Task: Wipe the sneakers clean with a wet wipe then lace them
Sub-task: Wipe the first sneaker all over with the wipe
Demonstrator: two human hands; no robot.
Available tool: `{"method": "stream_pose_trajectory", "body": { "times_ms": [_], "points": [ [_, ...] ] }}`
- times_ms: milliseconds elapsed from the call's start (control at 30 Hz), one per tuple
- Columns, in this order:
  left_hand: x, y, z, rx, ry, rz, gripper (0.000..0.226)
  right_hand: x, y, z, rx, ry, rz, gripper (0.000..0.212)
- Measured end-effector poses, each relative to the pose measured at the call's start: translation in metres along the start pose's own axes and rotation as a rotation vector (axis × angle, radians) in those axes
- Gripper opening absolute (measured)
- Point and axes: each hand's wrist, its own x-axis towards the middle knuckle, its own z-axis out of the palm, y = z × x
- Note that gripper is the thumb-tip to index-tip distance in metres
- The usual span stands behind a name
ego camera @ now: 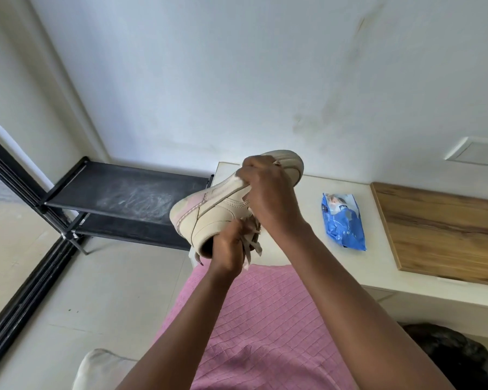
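A cream leather sneaker with a pink heel patch [209,209] is held up in the air at about the centre of the view, above the near edge of the pale worktop [307,249], sole turned away and toe pointing towards one o'clock. The left hand [228,249] is closed around the collar at the heel end, with loose flat grey-white laces [251,243] bunched against its fingers. The right hand [268,192] is curled over the side of the upper, pressing what appears to be a crumpled white wet wipe [241,180] against it; only a small fold of the wipe is seen.

The wiping step is judged to be in hand, with lacing not yet begun. Next, the shoe would probably need to be turned so that untouched panels and the rubber toe rim are reached, with the grip at the heel kept firm.

The upper looks smooth and stitched, the sole edge ribbed. A glossy blue plastic wipe packet [344,220], soft and crinkled, lies on the worktop at three o'clock of the shoe, beside a wood-grain board [448,235]. A pink quilted cloth [265,319] lies at six o'clock.
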Motion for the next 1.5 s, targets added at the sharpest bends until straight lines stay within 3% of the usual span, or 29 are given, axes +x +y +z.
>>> {"method": "stream_pose_trajectory", "body": {
  "times_ms": [100,200,433,567,667,767,833,967,1067,1133,1233,1400,1500],
  "points": [
    [-0.004,-0.001,-0.001,0.103,0.022,0.119,0.021,0.005,0.009,-0.012,-0.017,0.233,0.114,0.031],
    [-0.008,-0.002,0.003,0.209,0.037,0.231,0.006,0.008,0.015,-0.018,-0.026,0.387,0.232,0.025],
    [-0.002,-0.010,-0.004,0.282,0.066,0.374,0.038,0.004,0.028,-0.021,0.014,0.501,0.630,0.033],
    [-0.007,0.001,-0.003,0.256,0.035,0.395,0.008,0.001,0.013,-0.017,0.120,0.586,0.432,0.041],
    [-0.013,0.004,0.006,0.254,0.063,0.314,0.018,-0.004,-0.005,-0.006,0.192,0.443,0.196,0.038],
    [-0.008,0.008,0.010,-0.077,0.076,0.332,0.031,-0.019,-0.024,0.001,0.113,0.275,-0.060,0.035],
    [-0.007,0.006,0.004,-0.022,0.095,0.321,0.039,-0.023,-0.017,-0.001,0.041,0.258,-0.149,0.033],
    [-0.012,0.006,0.003,0.075,0.156,0.326,0.051,-0.011,0.015,-0.007,0.002,0.424,-0.029,0.029],
    [-0.012,0.011,0.012,-0.062,0.181,0.307,0.027,-0.002,0.031,-0.004,0.108,0.525,0.195,0.030],
    [-0.010,0.011,0.015,-0.196,0.161,0.228,0.028,0.000,0.030,0.001,0.156,0.534,0.253,0.032],
    [0.003,0.003,0.006,-0.212,0.193,0.170,0.036,-0.009,0.009,0.008,0.122,0.439,0.084,0.030],
    [0.009,0.001,-0.007,-0.238,0.243,0.211,0.026,-0.027,0.009,0.008,0.078,0.308,-0.245,0.044],
    [0.008,0.002,-0.005,-0.319,0.223,0.150,0.020,-0.020,0.035,0.004,-0.034,0.353,-0.214,0.035]
  ]
}}
